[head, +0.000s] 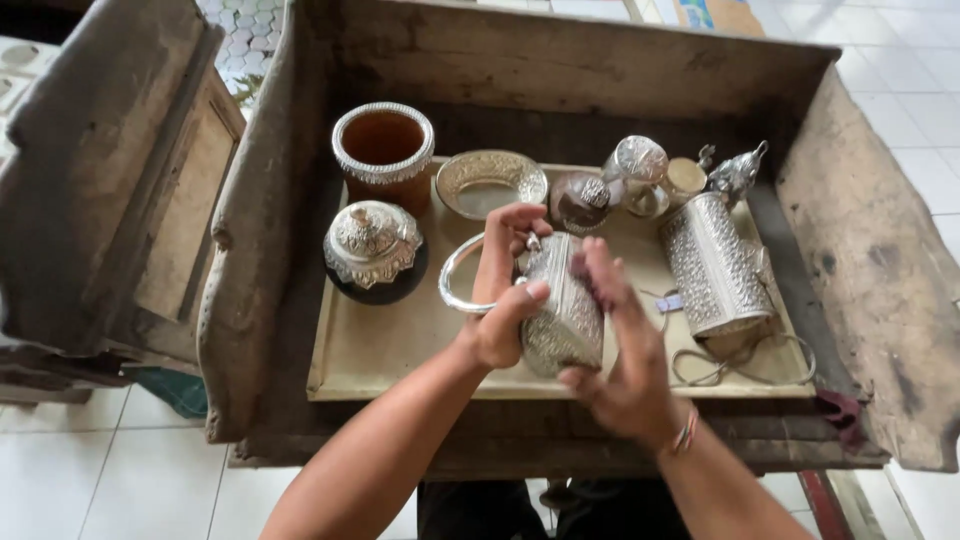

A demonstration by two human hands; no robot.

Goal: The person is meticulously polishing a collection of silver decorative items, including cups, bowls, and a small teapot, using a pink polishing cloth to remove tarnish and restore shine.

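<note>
I hold the silver box (562, 310) between both hands: my left hand (500, 300) grips its handle side, my right hand (620, 340) presses its other face, long axis pointing away from me.

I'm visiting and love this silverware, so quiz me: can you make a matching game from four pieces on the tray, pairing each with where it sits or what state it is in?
Things:
1. embossed silver purse
2. brown cup with silver rim
3. tall embossed silver cylinder
4. shallow silver bowl

Places or states:
A. lying tilted at the tray's right side
B. held between the left hand and right hand
C. standing open at the tray's far left corner
D. at the back, just right of the brown cup

Pairs: 1-B, 2-C, 3-A, 4-D
</note>
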